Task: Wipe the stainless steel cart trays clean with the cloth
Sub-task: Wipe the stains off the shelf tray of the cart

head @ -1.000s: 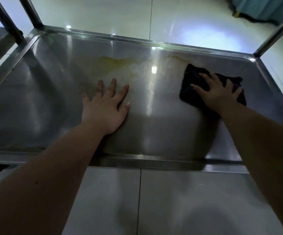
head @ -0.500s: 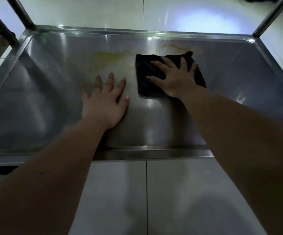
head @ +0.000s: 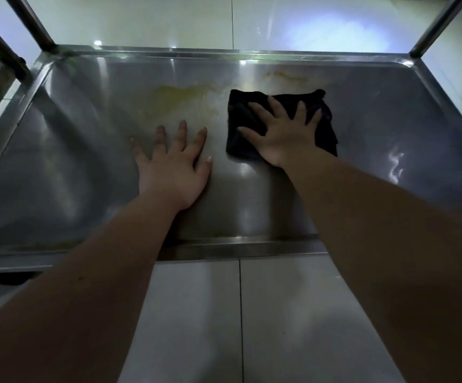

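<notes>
- On the cart tray (head: 390,114), head view: the right hand (head: 282,139) lies flat on the dark cloth (head: 241,106), fingers straight and spread, pressing rather than gripping. A second ago the cloth was near the right rim; now it sits mid-tray.
- The left hand (head: 173,172), fingers splayed and holding nothing, has stayed braced on bare steel.
- The yellowish stain (head: 177,95) just left of the cloth remains, so the leftward stroke looks unfinished.

Glossy pale floor tiles (head: 307,313) show a bluish glare (head: 335,31).
</notes>
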